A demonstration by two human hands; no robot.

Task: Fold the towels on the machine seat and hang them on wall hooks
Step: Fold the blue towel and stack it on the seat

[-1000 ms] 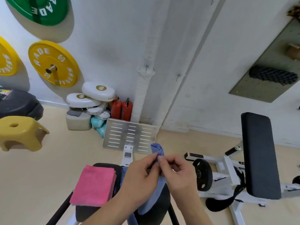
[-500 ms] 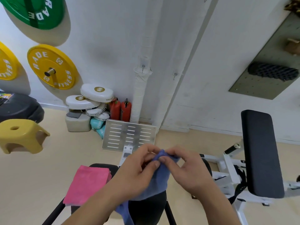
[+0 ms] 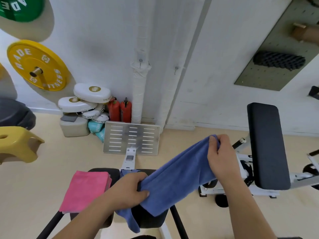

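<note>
The hands have drawn apart, stretching the blue terry towel (image 3: 176, 178) above the black padded machine seat (image 3: 150, 219). The left hand (image 3: 127, 190) clenches its lower end, the right hand (image 3: 222, 156) pinches the upper corner. A folded pink towel (image 3: 84, 188) lies on the seat's left side.

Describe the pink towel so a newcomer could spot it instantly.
Find the black machine seat at the bottom centre, below the slotted metal footplate. The pink towel lies folded flat on the seat's left side. Unlike the blue towel stretched between both hands, nobody touches it.
</note>
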